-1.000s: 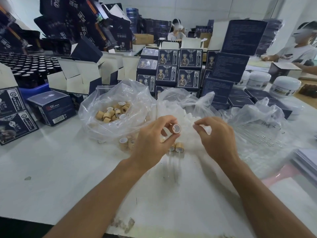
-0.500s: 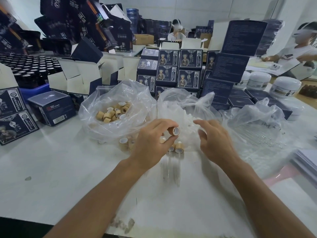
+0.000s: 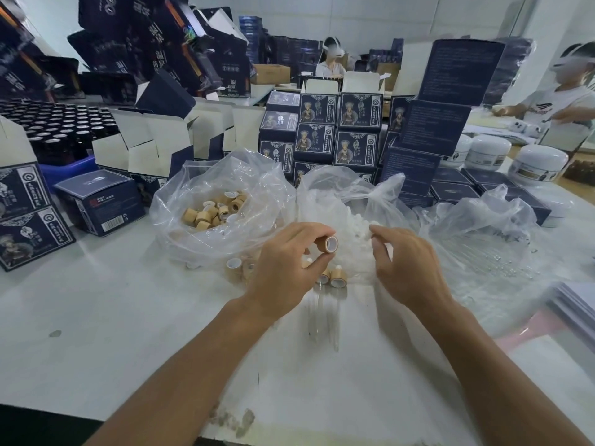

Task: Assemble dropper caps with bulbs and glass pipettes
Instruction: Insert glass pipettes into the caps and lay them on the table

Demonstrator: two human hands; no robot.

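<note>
My left hand (image 3: 286, 268) pinches a tan dropper cap (image 3: 330, 244) between thumb and fingers, its white-lined opening facing right. My right hand (image 3: 409, 268) is a little to the right of it, fingertips pinching what looks like a small white bulb (image 3: 375, 242). Behind my hands lies an open clear bag of white bulbs (image 3: 347, 204). To its left, another bag of tan caps (image 3: 212, 214) stands open. A third bag, at right, holds glass pipettes (image 3: 489, 252). Two assembled droppers (image 3: 336, 280) lie on the table under my hands, glass tubes pointing toward me.
Dark blue cartons (image 3: 341, 130) are stacked behind the bags and at left (image 3: 99, 204). Dark bottles (image 3: 54, 123) fill a blue tray at far left. White jars (image 3: 534, 162) stand at back right. A paper stack (image 3: 576, 304) lies at the right edge. Two people work further back.
My right hand dipped into the bulb bag, then rose again toward the cap with something white at its fingertips. My left hand kept the cap almost still.
</note>
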